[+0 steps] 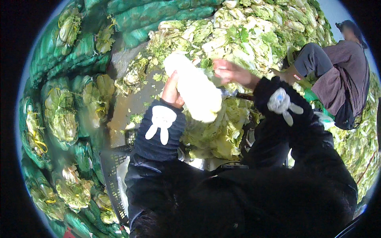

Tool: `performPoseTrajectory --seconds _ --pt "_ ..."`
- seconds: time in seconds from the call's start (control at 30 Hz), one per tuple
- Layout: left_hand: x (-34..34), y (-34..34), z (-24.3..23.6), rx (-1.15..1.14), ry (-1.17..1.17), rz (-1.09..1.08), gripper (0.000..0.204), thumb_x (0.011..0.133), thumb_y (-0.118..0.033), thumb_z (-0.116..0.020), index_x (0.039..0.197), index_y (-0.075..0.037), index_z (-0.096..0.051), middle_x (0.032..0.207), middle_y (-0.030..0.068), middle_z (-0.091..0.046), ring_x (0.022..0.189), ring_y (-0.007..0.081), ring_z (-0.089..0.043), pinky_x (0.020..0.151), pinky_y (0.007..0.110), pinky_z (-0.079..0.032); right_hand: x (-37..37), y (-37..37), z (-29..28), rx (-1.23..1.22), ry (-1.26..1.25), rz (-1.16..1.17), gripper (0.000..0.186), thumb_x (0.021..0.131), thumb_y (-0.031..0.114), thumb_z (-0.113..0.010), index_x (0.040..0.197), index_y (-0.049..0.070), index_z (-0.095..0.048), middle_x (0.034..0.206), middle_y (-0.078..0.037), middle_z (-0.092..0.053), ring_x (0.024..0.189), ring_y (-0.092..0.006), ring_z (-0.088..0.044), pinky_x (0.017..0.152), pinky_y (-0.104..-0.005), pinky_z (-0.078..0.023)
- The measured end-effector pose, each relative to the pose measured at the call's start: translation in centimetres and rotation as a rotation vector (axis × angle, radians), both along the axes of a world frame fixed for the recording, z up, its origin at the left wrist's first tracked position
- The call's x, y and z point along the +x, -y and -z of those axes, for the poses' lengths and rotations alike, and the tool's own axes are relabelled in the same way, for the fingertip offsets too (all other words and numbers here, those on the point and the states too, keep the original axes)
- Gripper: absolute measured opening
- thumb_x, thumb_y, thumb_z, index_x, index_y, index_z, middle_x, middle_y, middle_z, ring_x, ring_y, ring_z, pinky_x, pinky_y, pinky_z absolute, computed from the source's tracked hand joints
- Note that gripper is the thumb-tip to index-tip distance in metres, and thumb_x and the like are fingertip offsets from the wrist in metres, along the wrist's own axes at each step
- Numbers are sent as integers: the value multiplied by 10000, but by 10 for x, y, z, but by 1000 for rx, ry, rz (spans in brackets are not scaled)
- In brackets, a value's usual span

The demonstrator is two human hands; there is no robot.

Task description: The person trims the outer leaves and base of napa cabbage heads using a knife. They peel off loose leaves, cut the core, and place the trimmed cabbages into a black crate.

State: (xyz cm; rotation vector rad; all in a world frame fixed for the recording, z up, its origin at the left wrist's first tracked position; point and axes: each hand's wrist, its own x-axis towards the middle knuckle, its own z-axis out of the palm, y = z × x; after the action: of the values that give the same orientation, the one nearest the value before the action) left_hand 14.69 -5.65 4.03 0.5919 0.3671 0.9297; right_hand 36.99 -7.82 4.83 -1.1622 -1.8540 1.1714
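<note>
A pale, trimmed napa cabbage [194,89] lies tilted in front of me, very bright in the sun. My left hand [172,92] grips it from the left side, the thumb along its surface. To the right of the cabbage is my right hand [234,74], its fingers curled in and slightly blurred. What those fingers hold, if anything, I cannot make out. Just under my right wrist shows a knife [244,96] with a brown handle, partly hidden. Beneath the cabbage, loose yellow-green cabbage leaves [216,137] are heaped.
A large heap of cabbages and leaves [242,35] spreads ahead and to the right. Green net sacks packed with cabbages [61,115] are stacked at left. A black plastic crate [113,174] stands by my left side. Another person [337,71] sits at the right.
</note>
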Motion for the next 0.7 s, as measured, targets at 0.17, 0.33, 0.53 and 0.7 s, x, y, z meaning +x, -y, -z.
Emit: performPoseTrajectory --seconds 0.17,0.33,0.53,0.7 --pt "-1 -4 -26 8 90 -117 627 849 -523 -365 1236 -30 -336 1263 154 -382 1165 306 -372 963 457 -310 -25 36 -13 -384 -580 -227 584 769 304 -557 1233 11 -360 1224 -166 -427 1127 -303 -411 897 -392 -382" --pt "2 -2 -35 159 128 -38 816 729 -645 -453 1291 -80 -276 1261 179 -369 1176 332 -349 952 487 -311 -41 45 -31 -835 -1115 -276 549 870 425 -301 1234 19 -358 1106 -223 -502 864 -328 -572 628 -423 -502" --pt "7 -2 -22 75 -10 -125 849 714 -700 -367 1262 -54 -312 1168 154 -465 1067 304 -465 909 431 -389 -49 44 -39 -732 -763 44 579 899 465 -261 1216 -6 -373 1166 -132 -483 1027 -207 -492 884 -356 -390" --pt "4 -3 -21 31 -27 -219 788 742 -657 -385 1268 -74 -318 1210 115 -447 1090 262 -454 919 414 -381 -37 57 -39 -425 -430 -1 480 842 334 -509 1162 -13 -419 990 -53 -535 799 -106 -528 681 -236 -449"
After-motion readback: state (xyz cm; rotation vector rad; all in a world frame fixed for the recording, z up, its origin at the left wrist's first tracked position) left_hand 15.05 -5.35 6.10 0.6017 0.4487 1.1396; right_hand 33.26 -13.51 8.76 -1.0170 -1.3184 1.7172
